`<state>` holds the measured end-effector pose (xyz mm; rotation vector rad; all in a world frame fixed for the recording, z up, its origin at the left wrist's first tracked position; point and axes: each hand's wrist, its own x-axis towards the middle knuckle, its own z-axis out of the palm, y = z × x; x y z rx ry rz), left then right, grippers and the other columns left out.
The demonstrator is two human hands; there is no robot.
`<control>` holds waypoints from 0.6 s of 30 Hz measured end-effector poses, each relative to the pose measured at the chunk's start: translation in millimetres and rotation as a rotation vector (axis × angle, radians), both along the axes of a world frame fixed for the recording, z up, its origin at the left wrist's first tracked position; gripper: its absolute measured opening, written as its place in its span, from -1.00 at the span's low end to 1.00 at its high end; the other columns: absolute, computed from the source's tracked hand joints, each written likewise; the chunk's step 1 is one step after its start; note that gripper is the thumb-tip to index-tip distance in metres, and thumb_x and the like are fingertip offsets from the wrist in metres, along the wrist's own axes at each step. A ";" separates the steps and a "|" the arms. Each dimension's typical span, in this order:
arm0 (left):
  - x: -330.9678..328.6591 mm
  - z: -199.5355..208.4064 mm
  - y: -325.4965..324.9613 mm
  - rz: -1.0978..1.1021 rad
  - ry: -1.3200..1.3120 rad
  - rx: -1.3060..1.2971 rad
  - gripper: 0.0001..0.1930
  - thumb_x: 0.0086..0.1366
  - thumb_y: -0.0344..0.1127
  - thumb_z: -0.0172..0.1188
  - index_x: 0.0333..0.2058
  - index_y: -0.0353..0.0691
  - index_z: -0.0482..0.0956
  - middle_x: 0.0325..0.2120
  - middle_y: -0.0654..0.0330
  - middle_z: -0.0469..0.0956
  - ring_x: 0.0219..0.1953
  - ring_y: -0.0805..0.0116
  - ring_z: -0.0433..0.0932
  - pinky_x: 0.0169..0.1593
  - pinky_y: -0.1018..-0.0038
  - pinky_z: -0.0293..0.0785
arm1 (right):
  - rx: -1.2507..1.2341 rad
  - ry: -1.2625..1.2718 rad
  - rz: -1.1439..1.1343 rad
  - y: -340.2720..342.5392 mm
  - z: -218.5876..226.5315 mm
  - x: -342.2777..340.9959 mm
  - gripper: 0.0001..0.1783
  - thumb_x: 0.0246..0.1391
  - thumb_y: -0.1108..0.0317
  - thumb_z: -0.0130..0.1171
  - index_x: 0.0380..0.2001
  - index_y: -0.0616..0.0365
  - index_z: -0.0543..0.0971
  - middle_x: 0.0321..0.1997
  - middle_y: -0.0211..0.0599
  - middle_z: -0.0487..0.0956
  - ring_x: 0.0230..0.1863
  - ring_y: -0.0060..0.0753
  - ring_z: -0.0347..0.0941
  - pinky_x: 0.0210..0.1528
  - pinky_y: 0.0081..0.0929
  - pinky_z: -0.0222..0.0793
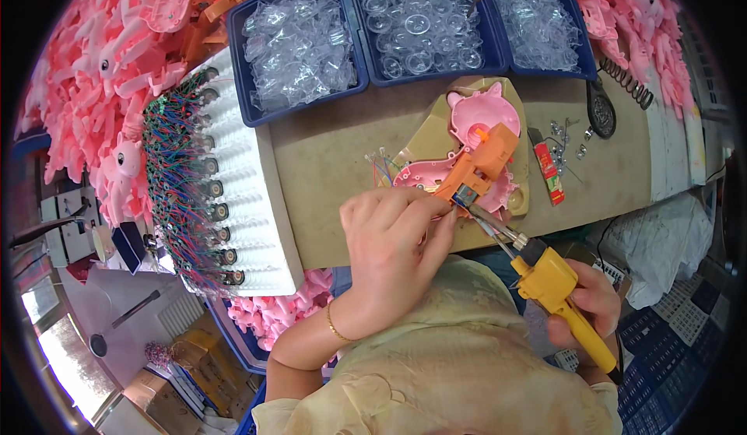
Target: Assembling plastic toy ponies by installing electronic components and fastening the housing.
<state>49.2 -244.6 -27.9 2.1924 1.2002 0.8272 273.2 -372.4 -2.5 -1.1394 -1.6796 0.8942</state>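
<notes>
My right hand (pixel 595 299) grips the handle of a yellow soldering gun (pixel 548 279). Its metal tip reaches a small dark part at the lower end of an orange plastic housing (pixel 490 155). At that same end, the fingers of my left hand (pixel 401 236) are pinched on the housing's edge; anything finer between the fingertips is hidden. Under the housing lies an open pink toy shell half (pixel 486 112), hollow side up. A tan holder (pixel 517 96) supports the shell. Thin wires (pixel 380 163) stick out beside the shell on the left.
Blue bins (pixel 362 77) of clear plastic parts line the back. At left, a white foam tray (pixel 280 240) carries wired speakers (pixel 220 212). A red stick-shaped pack (pixel 548 172), small metal bits (pixel 559 143) and a coiled spring (pixel 626 83) lie right. Pink toy shells (pixel 128 61) are heaped far left.
</notes>
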 end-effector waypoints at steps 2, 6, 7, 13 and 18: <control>0.1 0.7 0.4 -0.003 0.001 -0.005 -0.88 -0.01 -0.40 0.29 -0.44 -0.12 0.56 -0.49 0.30 0.49 -0.34 0.31 0.41 -0.16 0.38 0.17 | -0.001 -0.005 0.006 0.1 0.0 0.4 -0.48 -0.04 0.33 0.28 -0.06 0.08 0.24 -0.01 0.30 0.39 -0.23 0.07 0.55 -0.28 -0.28 0.51; 0.6 2.3 1.9 -0.021 0.012 -0.028 -0.89 -0.01 -0.41 0.28 -0.46 -0.13 0.55 -0.50 0.30 0.48 -0.35 0.31 0.40 -0.17 0.39 0.17 | 0.008 -0.002 -0.034 3.6 7.4 -1.5 -0.48 -0.09 0.38 0.31 -0.06 0.13 0.32 -0.12 0.23 0.47 -0.26 0.03 0.56 -0.32 -0.33 0.50; 0.7 3.2 2.5 -0.029 0.016 -0.041 -0.90 -0.01 -0.41 0.28 -0.47 -0.13 0.55 -0.50 0.30 0.48 -0.35 0.31 0.40 -0.17 0.39 0.16 | -0.415 0.076 0.032 8.9 21.1 3.2 -0.49 -0.11 0.39 0.29 -0.06 0.17 0.36 -0.21 0.14 0.50 -0.29 -0.02 0.56 -0.34 -0.36 0.48; 0.7 6.4 7.1 -0.046 0.031 -0.058 -0.91 -0.01 -0.41 0.26 -0.49 -0.14 0.53 -0.51 0.29 0.46 -0.37 0.31 0.39 -0.20 0.40 0.16 | -0.229 -0.210 0.097 8.0 16.0 -1.9 -0.45 -0.14 0.33 0.22 -0.02 0.27 0.42 -0.40 -0.09 0.56 -0.43 -0.16 0.54 -0.41 -0.43 0.42; 0.3 8.0 9.0 -0.059 0.049 -0.071 -0.91 -0.01 -0.41 0.26 -0.48 -0.14 0.54 -0.52 0.30 0.46 -0.38 0.32 0.39 -0.22 0.40 0.14 | 0.240 -0.205 -0.053 10.0 5.9 -7.5 -0.55 -0.15 0.31 0.32 -0.21 0.24 0.39 -0.29 0.21 0.51 -0.43 0.02 0.53 -0.51 -0.32 0.46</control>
